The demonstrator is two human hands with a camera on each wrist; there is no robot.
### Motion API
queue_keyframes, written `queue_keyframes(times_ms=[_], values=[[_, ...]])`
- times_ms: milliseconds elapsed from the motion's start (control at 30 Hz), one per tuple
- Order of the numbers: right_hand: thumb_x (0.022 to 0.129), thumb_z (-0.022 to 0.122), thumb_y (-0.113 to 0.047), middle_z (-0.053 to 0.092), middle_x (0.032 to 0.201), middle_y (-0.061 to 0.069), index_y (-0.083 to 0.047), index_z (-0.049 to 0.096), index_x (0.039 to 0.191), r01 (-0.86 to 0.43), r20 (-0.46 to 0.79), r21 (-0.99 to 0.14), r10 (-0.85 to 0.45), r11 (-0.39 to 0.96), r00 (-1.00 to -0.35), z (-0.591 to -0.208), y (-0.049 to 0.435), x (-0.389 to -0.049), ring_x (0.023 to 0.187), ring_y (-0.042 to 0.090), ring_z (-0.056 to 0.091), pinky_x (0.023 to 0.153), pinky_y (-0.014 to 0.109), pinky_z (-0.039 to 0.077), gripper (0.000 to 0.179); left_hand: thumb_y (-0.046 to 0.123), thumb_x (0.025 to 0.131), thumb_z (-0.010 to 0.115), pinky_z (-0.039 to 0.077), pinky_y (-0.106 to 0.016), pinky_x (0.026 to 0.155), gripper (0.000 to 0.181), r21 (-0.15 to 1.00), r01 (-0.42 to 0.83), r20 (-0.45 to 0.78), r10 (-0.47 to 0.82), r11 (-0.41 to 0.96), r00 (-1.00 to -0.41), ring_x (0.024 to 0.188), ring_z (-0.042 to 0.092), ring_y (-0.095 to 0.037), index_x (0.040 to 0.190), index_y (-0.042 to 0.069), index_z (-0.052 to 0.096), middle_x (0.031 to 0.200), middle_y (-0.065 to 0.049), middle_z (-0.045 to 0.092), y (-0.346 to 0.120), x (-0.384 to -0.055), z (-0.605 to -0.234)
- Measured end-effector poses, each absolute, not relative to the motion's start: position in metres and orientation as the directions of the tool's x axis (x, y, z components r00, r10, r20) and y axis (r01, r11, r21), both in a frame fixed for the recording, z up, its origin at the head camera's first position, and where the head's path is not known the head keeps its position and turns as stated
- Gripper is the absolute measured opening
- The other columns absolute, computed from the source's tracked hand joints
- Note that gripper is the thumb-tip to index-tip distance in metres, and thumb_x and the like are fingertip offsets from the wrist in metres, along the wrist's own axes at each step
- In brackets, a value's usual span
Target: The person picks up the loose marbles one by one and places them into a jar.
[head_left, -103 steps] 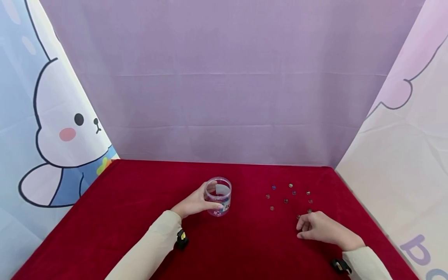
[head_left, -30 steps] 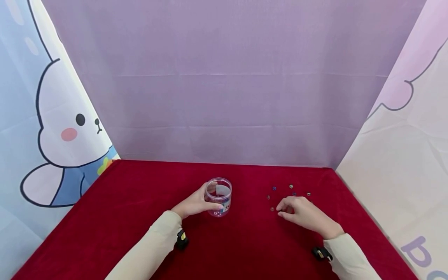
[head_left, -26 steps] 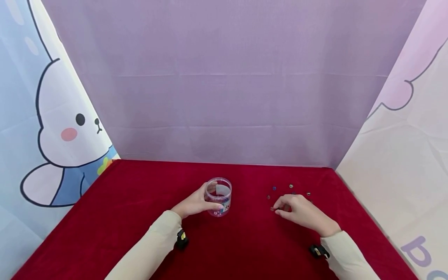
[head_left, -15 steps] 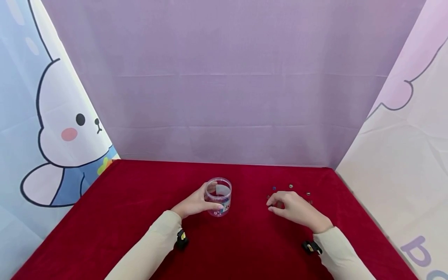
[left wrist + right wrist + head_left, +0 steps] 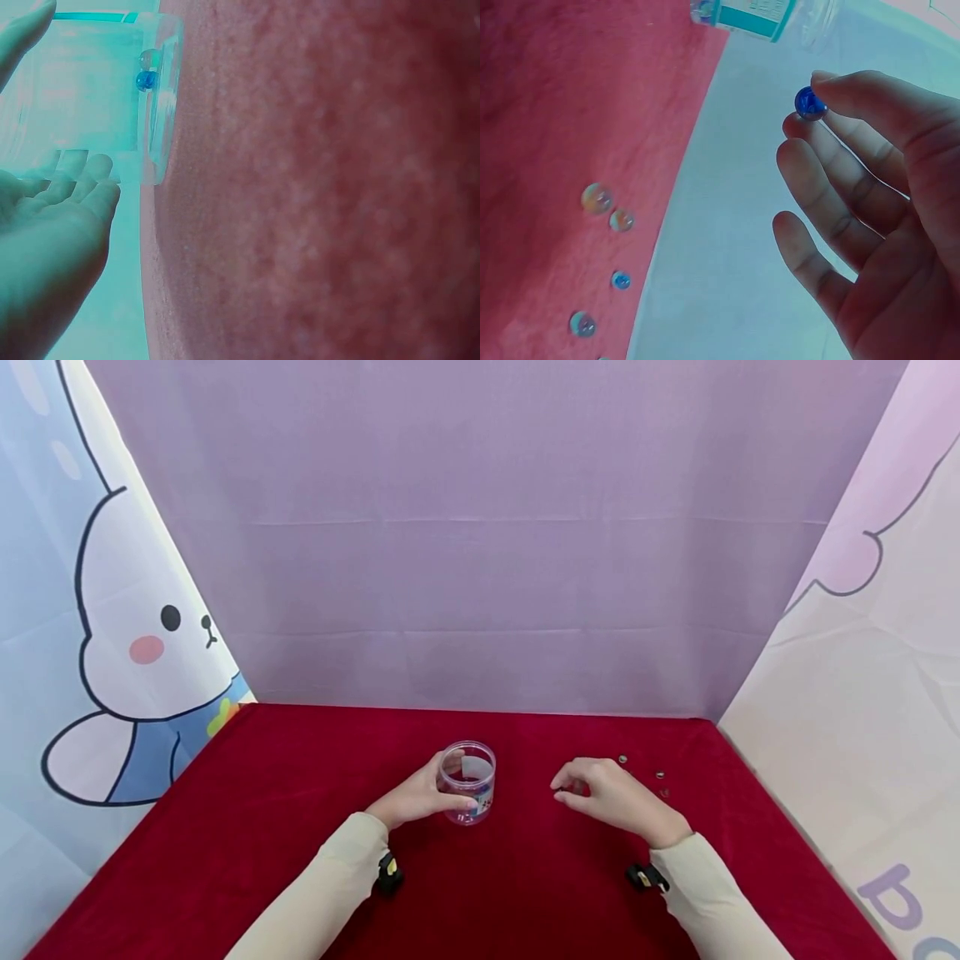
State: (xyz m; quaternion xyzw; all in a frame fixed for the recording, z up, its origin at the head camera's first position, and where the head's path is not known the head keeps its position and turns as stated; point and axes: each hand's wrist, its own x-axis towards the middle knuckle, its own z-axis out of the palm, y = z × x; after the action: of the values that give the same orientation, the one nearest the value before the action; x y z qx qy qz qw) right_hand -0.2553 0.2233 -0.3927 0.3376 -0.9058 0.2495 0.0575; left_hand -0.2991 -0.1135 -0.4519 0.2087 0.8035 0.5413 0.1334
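A clear plastic jar (image 5: 483, 768) with a printed label stands upright on the red cloth. My left hand (image 5: 411, 795) holds it round the side, thumb in front. At the jar's bottom, the left wrist view shows a blue marble (image 5: 145, 81) and a clearer marble (image 5: 150, 57). To the right of the jar, my right hand (image 5: 611, 793) hovers over the cloth. In the right wrist view its thumb and index finger pinch a dark blue marble (image 5: 810, 103), while the other fingers are loosely bent.
Several loose glass marbles lie on the cloth around and beyond my right hand, among them an orange-tinted marble (image 5: 596, 198) and a blue one (image 5: 621, 280). A purple backdrop (image 5: 480, 568) rises behind the red cloth (image 5: 480, 893), with printed sheets at both sides.
My right hand has moved left and slightly away from me, across the marbles and nearer the jar. My left hand and the jar have stayed in place.
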Motion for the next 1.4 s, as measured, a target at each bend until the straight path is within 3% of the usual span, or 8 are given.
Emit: queue_keyframes(times_ms=[267, 533, 767, 1000, 1133, 1400], values=[[0.089, 0.079, -0.016, 0.065, 0.094, -0.014, -0.019, 0.072, 0.103, -0.634, 0.298, -0.425, -0.561, 0.646, -0.772, -0.383, 0.209, -0.260, 0.078, 0.005, 0.058, 0.066, 0.023, 0.054, 0.016, 0.034, 0.082, 0.084, 0.040, -0.051, 0.107, 0.093, 0.924, 0.196, 0.014, 0.484, 0.327, -0.875, 0.138, 0.039, -0.028, 0.153, 0.009, 0.030, 0.148, -0.007, 0.045, -0.114, -0.301, -0.454], [0.089, 0.079, -0.016, 0.066, 0.095, -0.012, -0.018, 0.073, 0.104, -0.676, 0.344, -0.408, -0.583, 0.614, -0.736, -0.378, 0.195, -0.268, 0.081, 0.004, 0.059, 0.071, 0.025, 0.055, 0.016, 0.034, 0.082, 0.085, 0.042, -0.051, 0.105, 0.090, 0.927, 0.180, 0.003, 0.474, 0.328, -0.880, 0.136, 0.041, -0.027, 0.152, 0.014, 0.032, 0.146, -0.006, 0.046, -0.114, -0.299, -0.453], [0.090, 0.078, -0.016, 0.067, 0.097, -0.011, -0.018, 0.073, 0.105, -0.689, 0.360, -0.431, -0.589, 0.582, -0.723, -0.375, 0.182, -0.272, 0.082, 0.005, 0.060, 0.073, 0.034, 0.057, 0.016, 0.035, 0.082, 0.085, 0.041, -0.051, 0.106, 0.093, 0.926, 0.177, -0.002, 0.474, 0.334, -0.881, 0.134, 0.043, -0.028, 0.153, 0.010, 0.030, 0.145, -0.007, 0.047, -0.113, -0.300, -0.453], [0.090, 0.078, -0.018, 0.066, 0.099, -0.012, -0.019, 0.073, 0.105, -0.690, 0.369, -0.437, -0.585, 0.577, -0.722, -0.375, 0.172, -0.276, 0.083, 0.004, 0.059, 0.075, 0.027, 0.056, 0.016, 0.034, 0.082, 0.084, 0.041, -0.052, 0.106, 0.092, 0.926, 0.184, 0.004, 0.478, 0.331, -0.878, 0.134, 0.044, -0.029, 0.153, 0.011, 0.030, 0.145, -0.008, 0.047, -0.112, -0.300, -0.452], [0.090, 0.078, -0.017, 0.066, 0.099, -0.012, -0.018, 0.073, 0.105, -0.697, 0.381, -0.448, -0.586, 0.560, -0.715, -0.376, 0.166, -0.279, 0.083, 0.005, 0.059, 0.075, 0.029, 0.056, 0.016, 0.034, 0.082, 0.085, 0.040, -0.053, 0.106, 0.090, 0.927, 0.173, -0.004, 0.471, 0.333, -0.882, 0.134, 0.043, -0.028, 0.152, 0.014, 0.032, 0.146, -0.007, 0.046, -0.112, -0.300, -0.452], [0.091, 0.077, -0.017, 0.067, 0.100, -0.010, -0.013, 0.073, 0.107, -0.714, 0.405, -0.471, -0.591, 0.519, -0.697, -0.379, 0.155, -0.282, 0.084, 0.006, 0.060, 0.076, 0.031, 0.057, 0.017, 0.030, 0.083, 0.084, 0.041, -0.053, 0.105, 0.090, 0.934, 0.173, 0.003, 0.477, 0.313, -0.879, 0.131, 0.045, -0.027, 0.153, 0.010, 0.030, 0.142, -0.008, 0.049, -0.111, -0.301, -0.454]])
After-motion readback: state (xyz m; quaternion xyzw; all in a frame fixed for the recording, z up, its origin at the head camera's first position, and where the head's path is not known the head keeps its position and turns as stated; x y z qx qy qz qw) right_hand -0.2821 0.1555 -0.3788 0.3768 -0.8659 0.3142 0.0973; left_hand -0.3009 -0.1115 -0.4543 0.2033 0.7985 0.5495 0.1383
